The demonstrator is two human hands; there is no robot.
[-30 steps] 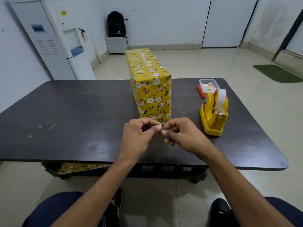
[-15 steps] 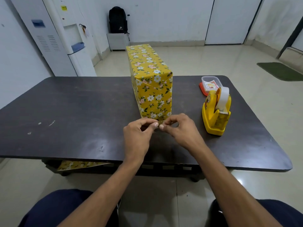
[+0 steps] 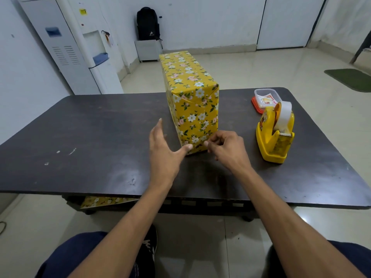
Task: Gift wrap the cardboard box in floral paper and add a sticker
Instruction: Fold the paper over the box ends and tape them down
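**Wrapped box** (image 3: 192, 109): frame centre, upright on the bench (image 3: 90, 137). Its long axis runs away toward the upper frame, and its near end face is directly ahead of both hands.
**Left hand** (image 3: 162, 149): fingers spread, thumb tip on that face's lower left corner.
**Right hand** (image 3: 224, 147): fingers curled at the lower edge, equally near; any contents indiscernible.
**Right of frame:** tape dispenser (image 3: 275, 135) and lidded tub (image 3: 265, 98), well apart and obstructing nothing.

You have bare table (image 3: 80, 137) left of the wrapped box (image 3: 192, 101); tape dispenser (image 3: 275, 137) (container (image 3: 267, 90) behind it) crowds your right.
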